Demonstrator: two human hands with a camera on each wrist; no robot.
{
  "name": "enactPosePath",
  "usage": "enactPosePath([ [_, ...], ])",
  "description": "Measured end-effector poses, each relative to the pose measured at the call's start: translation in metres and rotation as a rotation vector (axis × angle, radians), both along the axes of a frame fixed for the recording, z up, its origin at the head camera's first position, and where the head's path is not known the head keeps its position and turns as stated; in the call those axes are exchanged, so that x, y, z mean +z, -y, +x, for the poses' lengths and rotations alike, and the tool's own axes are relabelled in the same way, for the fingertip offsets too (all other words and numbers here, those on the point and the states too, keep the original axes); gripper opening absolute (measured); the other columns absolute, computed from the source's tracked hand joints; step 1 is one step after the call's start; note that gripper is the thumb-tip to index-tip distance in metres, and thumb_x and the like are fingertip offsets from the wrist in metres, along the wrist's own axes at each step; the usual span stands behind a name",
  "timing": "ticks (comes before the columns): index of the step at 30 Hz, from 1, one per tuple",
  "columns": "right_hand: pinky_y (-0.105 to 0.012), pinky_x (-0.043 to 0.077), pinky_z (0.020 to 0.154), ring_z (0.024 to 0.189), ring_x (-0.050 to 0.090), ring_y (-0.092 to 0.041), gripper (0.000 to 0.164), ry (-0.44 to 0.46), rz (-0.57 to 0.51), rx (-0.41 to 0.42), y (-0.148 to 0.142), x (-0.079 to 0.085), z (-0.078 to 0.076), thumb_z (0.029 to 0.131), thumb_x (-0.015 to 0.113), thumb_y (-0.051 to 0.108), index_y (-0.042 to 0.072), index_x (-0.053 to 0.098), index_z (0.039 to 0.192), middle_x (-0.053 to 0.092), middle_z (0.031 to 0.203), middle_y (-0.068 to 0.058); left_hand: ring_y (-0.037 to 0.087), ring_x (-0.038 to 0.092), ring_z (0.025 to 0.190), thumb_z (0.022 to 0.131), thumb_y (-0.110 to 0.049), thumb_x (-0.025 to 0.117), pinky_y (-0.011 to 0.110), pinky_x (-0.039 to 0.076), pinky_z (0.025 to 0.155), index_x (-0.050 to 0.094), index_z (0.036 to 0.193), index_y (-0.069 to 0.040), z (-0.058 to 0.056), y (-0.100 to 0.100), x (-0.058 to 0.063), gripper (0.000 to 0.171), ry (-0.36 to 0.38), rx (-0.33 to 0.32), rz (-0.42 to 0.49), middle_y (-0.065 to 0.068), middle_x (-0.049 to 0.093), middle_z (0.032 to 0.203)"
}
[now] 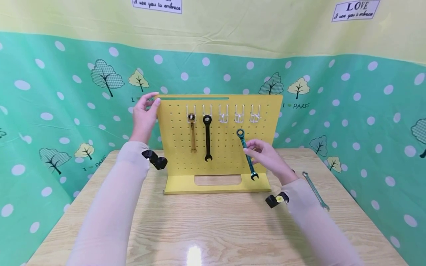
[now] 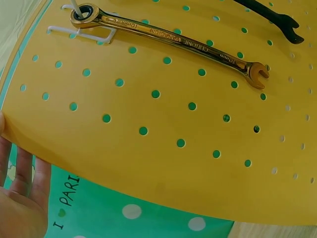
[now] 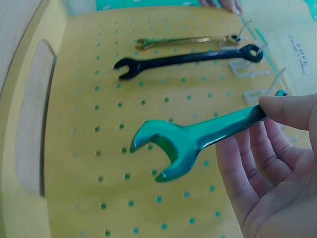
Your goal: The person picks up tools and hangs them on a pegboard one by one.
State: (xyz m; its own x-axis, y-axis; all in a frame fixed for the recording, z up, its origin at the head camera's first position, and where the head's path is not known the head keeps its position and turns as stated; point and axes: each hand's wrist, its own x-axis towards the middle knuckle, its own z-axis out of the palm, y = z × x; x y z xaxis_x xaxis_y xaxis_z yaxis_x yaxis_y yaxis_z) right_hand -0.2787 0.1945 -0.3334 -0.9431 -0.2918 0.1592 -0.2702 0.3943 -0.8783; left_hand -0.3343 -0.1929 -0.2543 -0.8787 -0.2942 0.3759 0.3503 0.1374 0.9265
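Note:
A yellow pegboard (image 1: 226,162) stands upright on the table. At its upper left corner my left hand (image 1: 145,120) pinches the edge, the fingers reaching behind it. My right hand (image 1: 266,157) holds a shiny green combination wrench (image 1: 250,164) between thumb and fingers, in front of the board's right half. The wrench slants with its ring end up and its open jaw down, large in the right wrist view. A gold wrench (image 2: 173,39) marked 10mm hangs by its ring from the leftmost hook. Beside it a black wrench (image 1: 208,138) hangs from the second hook.
Three more white wire hooks (image 1: 239,116) on the board hold nothing. Another metallic wrench (image 1: 314,189) lies on the wooden table (image 1: 213,221), right of the board and near the right forearm. A green and yellow printed curtain (image 1: 213,70) surrounds the table.

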Motion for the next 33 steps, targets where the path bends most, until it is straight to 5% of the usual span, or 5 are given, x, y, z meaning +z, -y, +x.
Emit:
enactPosePath([
  [16,-0.039,0.06,0.076,0.096,0.06,-0.026,0.031,-0.048,-0.132,0.041,0.05,0.034,-0.005,0.098,0.069,0.028,0.007,0.062,0.12,0.063,0.108,-0.012,0.016,0.062,0.101,0.1,-0.032,0.061,0.03,0.056,0.087,0.062,0.133,-0.025,-0.001,0.001,0.0,0.033,0.002,-0.003,-0.005,0.001,0.058,0.12],
  [33,-0.037,0.06,0.074,0.09,0.057,-0.024,0.03,-0.017,-0.167,0.027,0.059,0.024,-0.023,0.098,0.068,0.022,0.002,0.061,0.119,0.06,0.102,-0.009,0.017,0.062,0.101,0.1,-0.033,0.061,0.031,0.056,0.087,0.063,0.132,-0.026,0.0,0.001,-0.001,0.033,-0.003,-0.001,-0.005,0.002,0.058,0.121],
])
